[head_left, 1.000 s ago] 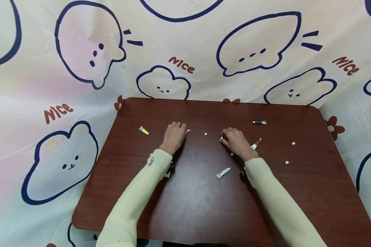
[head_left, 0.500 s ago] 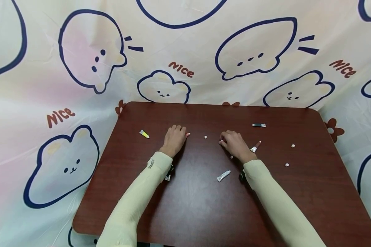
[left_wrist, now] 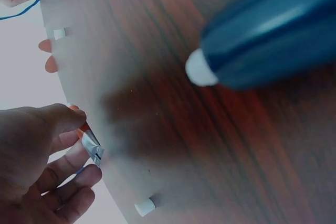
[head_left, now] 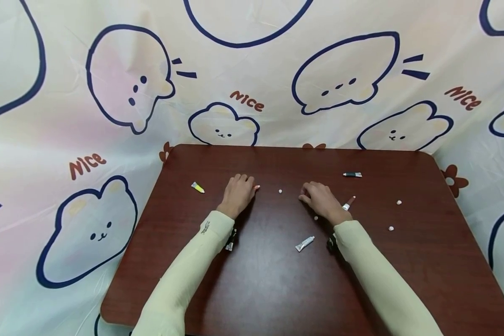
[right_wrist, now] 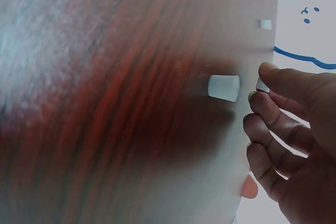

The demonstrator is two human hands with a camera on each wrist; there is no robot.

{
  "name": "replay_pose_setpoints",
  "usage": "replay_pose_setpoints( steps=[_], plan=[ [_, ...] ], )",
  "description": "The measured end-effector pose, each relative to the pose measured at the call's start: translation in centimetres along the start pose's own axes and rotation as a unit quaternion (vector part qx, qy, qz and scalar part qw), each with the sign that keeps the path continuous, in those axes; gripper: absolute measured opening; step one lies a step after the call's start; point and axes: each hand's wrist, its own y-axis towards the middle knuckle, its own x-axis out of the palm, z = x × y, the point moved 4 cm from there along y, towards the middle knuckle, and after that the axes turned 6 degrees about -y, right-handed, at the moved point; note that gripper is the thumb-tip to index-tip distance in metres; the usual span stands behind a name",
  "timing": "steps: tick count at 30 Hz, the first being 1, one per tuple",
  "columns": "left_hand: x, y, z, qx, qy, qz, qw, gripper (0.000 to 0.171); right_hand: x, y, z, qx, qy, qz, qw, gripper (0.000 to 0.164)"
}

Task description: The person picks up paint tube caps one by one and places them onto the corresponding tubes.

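"Where's the orange tube (left_wrist: 86,131)?"
"Pinched in the left hand (head_left: 237,194); best held lightly, lest it squirt."
"And right of the orange tube?"
"A loose white cap (head_left: 280,191), then the right hand (head_left: 322,199), apparently pinching a small pale piece (right_wrist: 262,84)."

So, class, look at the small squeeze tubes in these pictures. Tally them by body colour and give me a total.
Yellow tube: 1
Orange tube, pinched in the left hand: 1
Blue tube: 1
Dark green tube: 1
Brown tube: 1
Silver-white tube: 1
Total: 6
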Motion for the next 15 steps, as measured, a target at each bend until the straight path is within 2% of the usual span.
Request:
replay_pose_setpoints(
  steps=[3, 9, 15],
  plan=[
    [0.0, 0.0, 0.1, 0.002, 0.000, -0.001, 1.0000, 0.021, -0.3, -0.2, 0.1, -0.005, 0.007, 0.011, 1.000, 0.014],
    [-0.1, -0.3, 0.6, 0.027, 0.004, 0.025, 0.9993, 0.022, -0.5, -0.5, 0.4, -0.006, 0.012, 0.008, 1.000, 0.014],
    [-0.2, -0.1, 0.9, 0.021, 0.002, -0.001, 0.9998, 0.024, -0.7, -0.6, 1.1, 0.007, 0.032, -0.010, 0.999, 0.011]
  ],
)
